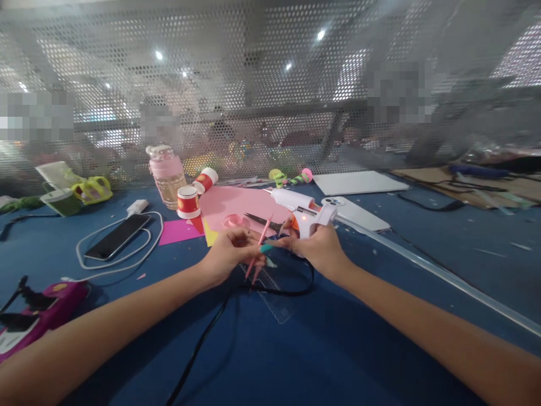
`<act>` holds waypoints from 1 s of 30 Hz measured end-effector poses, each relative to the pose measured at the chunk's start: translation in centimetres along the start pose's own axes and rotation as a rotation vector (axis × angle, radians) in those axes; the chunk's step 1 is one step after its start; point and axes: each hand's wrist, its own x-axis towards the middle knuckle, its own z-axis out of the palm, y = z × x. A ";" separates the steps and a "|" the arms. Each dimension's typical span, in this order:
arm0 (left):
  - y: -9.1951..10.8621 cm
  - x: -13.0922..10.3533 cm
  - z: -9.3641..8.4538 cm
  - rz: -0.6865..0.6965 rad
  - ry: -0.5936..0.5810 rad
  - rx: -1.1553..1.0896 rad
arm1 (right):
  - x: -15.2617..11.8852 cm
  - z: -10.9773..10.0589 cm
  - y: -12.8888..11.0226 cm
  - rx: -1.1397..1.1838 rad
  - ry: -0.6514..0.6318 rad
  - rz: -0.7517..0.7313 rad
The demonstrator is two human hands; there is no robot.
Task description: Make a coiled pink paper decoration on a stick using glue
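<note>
pinching a slim pink stick (pixel 265 232) in the left grip (pixel 224 254), tilted, over the middle of the blue tabletop (pixel 270 361). curling the right grip (pixel 319 251) firmly around the handle of a white hot glue gun (pixel 311 214), with its nozzle pointing away from the stick, out over the pink paper (pixel 224 197) beyond. bringing the right fingertips close to the stick too; hard to tell whether touching.

judging from this, apparently midway through the work, with stick and glue gun both in hand and neither set down. probably past some cutting, going by a small pink scrap (pixel 141 276) at the left and the dark scissors (pixel 255 218) lying unheld near a coil of pink ribbon (pixel 230 221). leaving the clear ruler (pixel 279 313) flat beneath the hands, also unheld.

seeing no glue on the stick at this size, so unable to call any bonding done. perhaps also left: the magenta paper (pixel 180 232) and yellow paper (pixel 209 234), seemingly unused. possibly finished: a green-and-pink coiled piece (pixel 296 179) at the back, too small to judge surely.
</note>
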 end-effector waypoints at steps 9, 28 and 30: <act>0.5 -0.2 0.3 -0.022 -0.013 -0.007 | 0.0 0.0 -0.9 0.023 0.005 -0.003; 1.3 -0.6 1.3 0.042 -0.075 0.047 | -0.9 -0.4 -1.6 -0.252 0.089 -0.360; 1.3 -0.6 1.3 0.042 -0.074 0.068 | -0.9 -0.4 -1.4 -0.256 0.099 -0.365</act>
